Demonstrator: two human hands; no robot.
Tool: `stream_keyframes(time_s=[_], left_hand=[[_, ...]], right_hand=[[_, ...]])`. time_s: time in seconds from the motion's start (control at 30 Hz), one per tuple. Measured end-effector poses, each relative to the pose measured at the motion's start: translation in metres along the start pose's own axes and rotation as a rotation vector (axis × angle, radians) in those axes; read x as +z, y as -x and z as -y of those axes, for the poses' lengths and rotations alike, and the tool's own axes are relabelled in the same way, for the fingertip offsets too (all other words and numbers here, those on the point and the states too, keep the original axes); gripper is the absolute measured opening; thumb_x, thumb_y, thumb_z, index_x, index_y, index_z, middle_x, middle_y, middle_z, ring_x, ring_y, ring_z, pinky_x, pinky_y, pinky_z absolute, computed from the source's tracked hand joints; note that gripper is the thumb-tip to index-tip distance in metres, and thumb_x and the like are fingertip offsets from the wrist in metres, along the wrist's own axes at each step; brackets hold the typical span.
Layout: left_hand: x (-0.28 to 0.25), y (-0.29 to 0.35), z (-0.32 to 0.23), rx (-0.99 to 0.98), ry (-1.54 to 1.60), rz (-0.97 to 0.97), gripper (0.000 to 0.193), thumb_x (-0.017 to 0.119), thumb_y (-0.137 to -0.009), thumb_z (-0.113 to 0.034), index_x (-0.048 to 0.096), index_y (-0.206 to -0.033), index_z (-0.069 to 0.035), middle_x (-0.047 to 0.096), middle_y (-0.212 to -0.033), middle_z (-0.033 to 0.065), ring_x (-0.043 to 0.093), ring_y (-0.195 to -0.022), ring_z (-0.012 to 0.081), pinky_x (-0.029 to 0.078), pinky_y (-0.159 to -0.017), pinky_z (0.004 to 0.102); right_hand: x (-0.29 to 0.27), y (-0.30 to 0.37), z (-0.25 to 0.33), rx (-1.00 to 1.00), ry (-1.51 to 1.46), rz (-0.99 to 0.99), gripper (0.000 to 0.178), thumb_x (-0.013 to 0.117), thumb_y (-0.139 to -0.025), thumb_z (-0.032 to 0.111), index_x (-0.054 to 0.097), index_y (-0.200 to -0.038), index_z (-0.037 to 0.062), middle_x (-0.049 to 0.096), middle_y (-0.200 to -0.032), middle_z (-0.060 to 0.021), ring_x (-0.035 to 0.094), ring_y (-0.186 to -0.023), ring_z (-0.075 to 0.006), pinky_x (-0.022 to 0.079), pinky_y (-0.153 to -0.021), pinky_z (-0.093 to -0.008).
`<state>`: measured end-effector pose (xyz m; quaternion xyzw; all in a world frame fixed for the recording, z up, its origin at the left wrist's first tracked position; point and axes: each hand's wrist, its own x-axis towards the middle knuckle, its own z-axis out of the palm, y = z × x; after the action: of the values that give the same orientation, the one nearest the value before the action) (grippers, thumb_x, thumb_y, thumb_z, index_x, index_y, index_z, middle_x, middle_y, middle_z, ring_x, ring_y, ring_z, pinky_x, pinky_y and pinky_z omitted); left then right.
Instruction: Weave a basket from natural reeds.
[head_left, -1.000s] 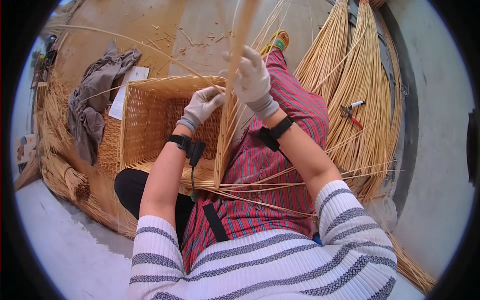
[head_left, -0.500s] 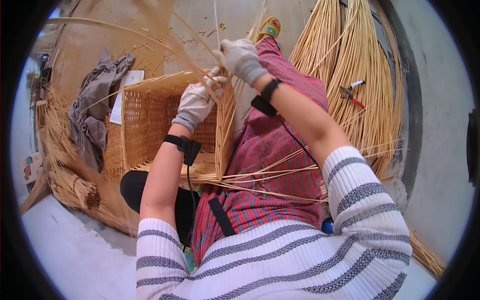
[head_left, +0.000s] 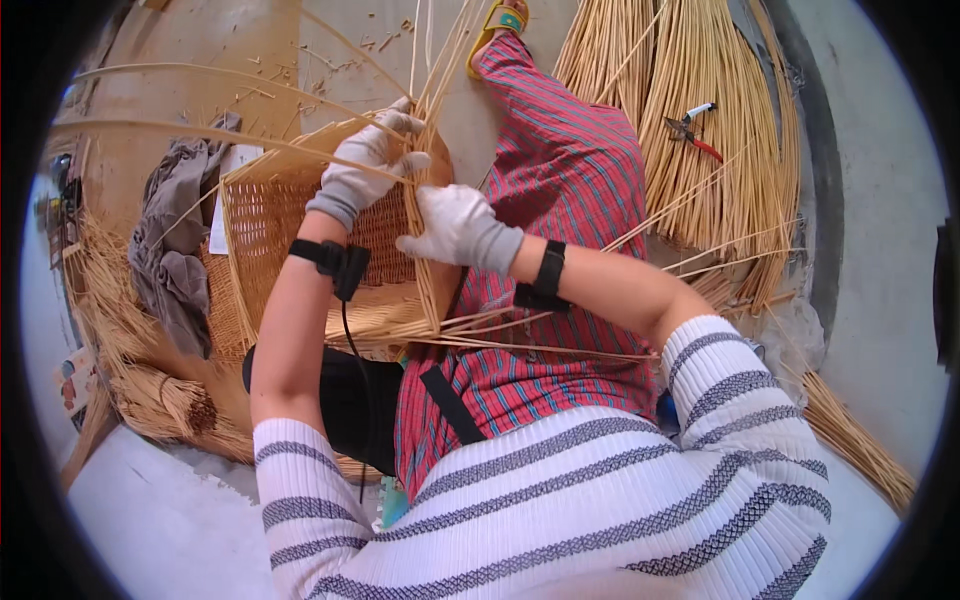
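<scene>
An open rectangular wicker basket [head_left: 275,245] lies tipped on its side before me, its plaited rim [head_left: 425,290] running along the right. Long pale wicker rods [head_left: 240,135] stick out from that rim, some bending left, others pointing away. My left hand [head_left: 365,170], in a white glove, is closed on rods at the far part of the rim. Just nearer, my gloved right hand [head_left: 460,228] grips the rim, its thumb laid across the weave. The fingertips behind the rim are hidden.
Red-handled pruning shears [head_left: 695,130] lie on a big bundle of rods [head_left: 710,190] at the right. A grey cloth [head_left: 175,235] and white paper [head_left: 228,190] are left of the basket. Another rod bundle [head_left: 165,400] lies lower left. Cut bits litter the far floor.
My right hand has come nearer, down from the far corner onto the rim. My left hand has shifted slightly left and away. The view has moved a little.
</scene>
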<state>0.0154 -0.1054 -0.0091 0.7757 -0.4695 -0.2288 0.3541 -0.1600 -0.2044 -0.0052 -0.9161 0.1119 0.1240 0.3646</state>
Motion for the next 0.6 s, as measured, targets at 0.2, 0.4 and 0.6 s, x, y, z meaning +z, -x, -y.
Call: stream_keyframes(time_s=[0.2,0.4,0.6], left_hand=[[0.021,-0.007,0.018,-0.033,0.122,-0.103,0.06,0.091,-0.083,-0.025,0.062,-0.133,-0.009,0.054,-0.154,0.0193,0.054,-0.141,0.0315,0.045,-0.116,0.04],[0.017,0.0,0.013,-0.025,0.327,-0.059,0.049,0.079,-0.094,-0.015,0.061,-0.139,-0.006,0.053,-0.157,0.0109,0.055,-0.139,0.0249,0.045,-0.117,0.036],[-0.005,-0.013,0.035,-0.065,0.181,0.031,0.047,0.076,-0.09,0.0,0.067,-0.134,-0.012,0.064,-0.145,0.0077,0.061,-0.13,0.0212,0.05,-0.109,0.0302]], right_hand=[[-0.059,-0.011,0.001,-0.149,0.309,0.23,0.071,0.073,-0.083,0.068,0.072,-0.111,0.0028,0.075,-0.107,-0.0198,0.074,-0.103,-0.0373,0.059,-0.088,-0.0466],[-0.056,-0.02,-0.017,-0.38,-0.724,-0.556,0.021,0.069,-0.093,-0.002,0.067,-0.114,0.0034,0.072,-0.101,-0.0115,0.073,-0.096,-0.027,0.061,-0.089,-0.0386],[-0.065,-0.02,-0.016,-0.095,-1.18,-0.516,0.053,0.077,-0.092,0.009,0.052,-0.139,0.0046,0.072,-0.095,-0.0087,0.073,-0.093,-0.0195,0.062,-0.083,-0.0389]])
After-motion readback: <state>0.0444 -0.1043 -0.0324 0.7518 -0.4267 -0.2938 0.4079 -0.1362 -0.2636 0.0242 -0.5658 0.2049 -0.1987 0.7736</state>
